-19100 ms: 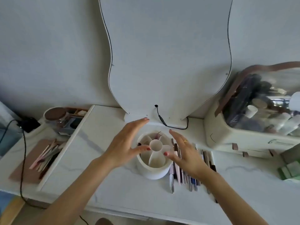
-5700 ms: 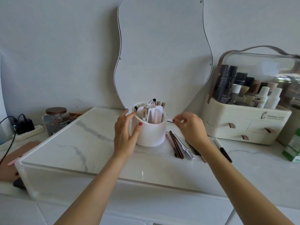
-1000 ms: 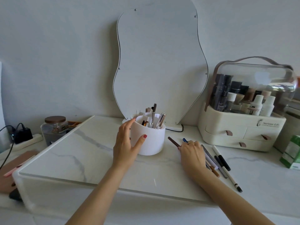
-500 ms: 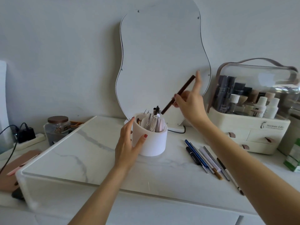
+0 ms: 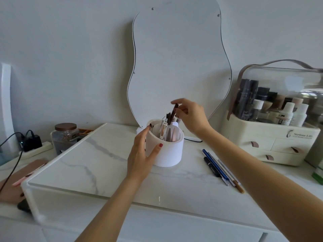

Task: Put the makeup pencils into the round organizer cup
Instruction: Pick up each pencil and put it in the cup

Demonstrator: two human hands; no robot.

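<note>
Over at the far left a black charger sits plugged into a white power strip, its cable trailing down toward a brown board at the edge. Next to that stands a glass jar with a brown lid, just off the corner of the marble tabletop.

The person's left hand cups the near-left side of the white round organizer cup, thumb spread away from the fingers, the thumb pressed on the front wall and the fingertips curled up by the rim. The cup stands upright on the marble in front of the wavy mirror, already bristling with pens and pencils in its compartments.

Above the cup the right hand pinches a brown makeup pencil between thumb and fingers near its upper end. The pencil is tilted, its lower end down among the others inside the cup; which compartment I cannot tell.

To the right of the cup, a handful of loose pencils lies on the marble, side by side, partly hidden under the right forearm. Farther right sits a cream cosmetics case with small drawers and a clear domed lid, bottles and tubes standing inside.
</note>
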